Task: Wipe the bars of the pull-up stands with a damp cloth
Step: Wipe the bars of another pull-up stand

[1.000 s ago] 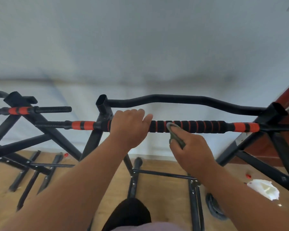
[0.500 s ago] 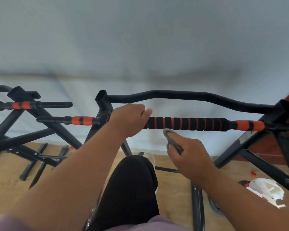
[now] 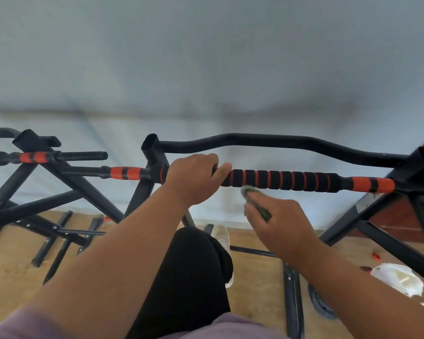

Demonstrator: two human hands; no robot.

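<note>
Left fingers (image 3: 207,160) curled over the bar (image 3: 279,181), thumb along its near side, likely bracing the stand against the push of wiping. Right fingers (image 3: 256,204) pinching a folded grey-green cloth (image 3: 251,195), its tip touching or just under the bar's lower edge beside the left hand (image 3: 194,178); exact contact hard to tell. Right hand (image 3: 277,221) below the bar, probably set to work the underside of the ribbed foam grip. Behind, a curved black bar (image 3: 279,143). Further left, a second stand (image 3: 34,157). On the floor (image 3: 10,265), near its right edge, a crumpled white bag (image 3: 399,277).
</note>
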